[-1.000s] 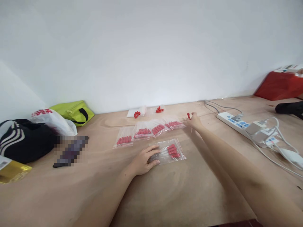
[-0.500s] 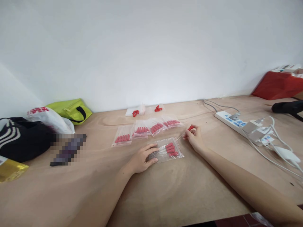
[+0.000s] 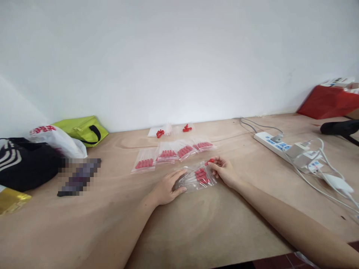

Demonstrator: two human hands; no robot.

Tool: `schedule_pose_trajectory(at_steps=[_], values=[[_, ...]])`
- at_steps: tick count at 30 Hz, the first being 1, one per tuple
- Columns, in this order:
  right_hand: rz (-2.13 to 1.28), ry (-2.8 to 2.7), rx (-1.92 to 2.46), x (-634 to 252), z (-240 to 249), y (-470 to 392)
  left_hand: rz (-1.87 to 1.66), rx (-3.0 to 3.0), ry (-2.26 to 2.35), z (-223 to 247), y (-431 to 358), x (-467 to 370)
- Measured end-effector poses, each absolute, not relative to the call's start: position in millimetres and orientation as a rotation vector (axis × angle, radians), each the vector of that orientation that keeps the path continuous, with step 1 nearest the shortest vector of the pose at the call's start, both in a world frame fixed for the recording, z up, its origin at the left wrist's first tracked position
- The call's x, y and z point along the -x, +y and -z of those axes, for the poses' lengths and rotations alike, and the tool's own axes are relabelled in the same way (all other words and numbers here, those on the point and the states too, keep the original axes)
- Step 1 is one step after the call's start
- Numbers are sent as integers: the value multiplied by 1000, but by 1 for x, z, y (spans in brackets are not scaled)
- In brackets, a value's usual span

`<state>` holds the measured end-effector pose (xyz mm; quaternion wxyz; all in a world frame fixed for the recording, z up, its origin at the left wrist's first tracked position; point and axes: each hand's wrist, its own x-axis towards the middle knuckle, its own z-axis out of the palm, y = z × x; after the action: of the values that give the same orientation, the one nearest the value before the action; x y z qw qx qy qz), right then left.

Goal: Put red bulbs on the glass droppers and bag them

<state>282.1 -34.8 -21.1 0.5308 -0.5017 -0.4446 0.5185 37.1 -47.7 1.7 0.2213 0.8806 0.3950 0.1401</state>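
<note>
My left hand (image 3: 169, 188) lies on the table with its curved fingers and thumb on the left end of a clear zip bag (image 3: 187, 184), holding it there. Inside the bag, several red-handled pieces (image 3: 201, 175) with thin pale shafts lie side by side, handles to the right. Between the thumb and fingers of my right hand (image 3: 223, 171) is one more thin-shafted tool with a red handle (image 3: 211, 161), perhaps a small screwdriver. Its shaft points left, at the bag's right-hand mouth; whether all of it is inside I cannot tell.
Several zip bags of red pieces (image 3: 144, 163) lie beyond my hands. Small red pieces (image 3: 159, 133) rest on bags near the wall. At right are a power strip (image 3: 270, 144) with cables and a red bag (image 3: 328, 101). A green bag (image 3: 81, 129) and a black bag (image 3: 33, 164) stand left.
My right hand has moved left and slightly down, bringing the red-handled tool from beside the bag to its mouth. The left hand has stayed on the bag.
</note>
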Motion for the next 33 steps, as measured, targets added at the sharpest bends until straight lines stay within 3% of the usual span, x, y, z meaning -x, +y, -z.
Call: schedule_pose_trajectory(at_steps=[6,14,20,27,33], values=[[-1247,-1326,1232,-283,24,-32,-382,-2436,1094,-4,-48,-38],[-1247,-1652,920,-285,20,-27,-392,-2434,1098,-4,-49,-38],[-1302,-1421,1061,-277,30,-21,-406,-2447,1093,-4,-48,-39],[-983,-1346,1341,-277,45,-8,-423,-2459,1041,-2,-47,-38],[-1223,-1505,1278,-294,36,-12,-508,-2512,1008,5,-45,-36]])
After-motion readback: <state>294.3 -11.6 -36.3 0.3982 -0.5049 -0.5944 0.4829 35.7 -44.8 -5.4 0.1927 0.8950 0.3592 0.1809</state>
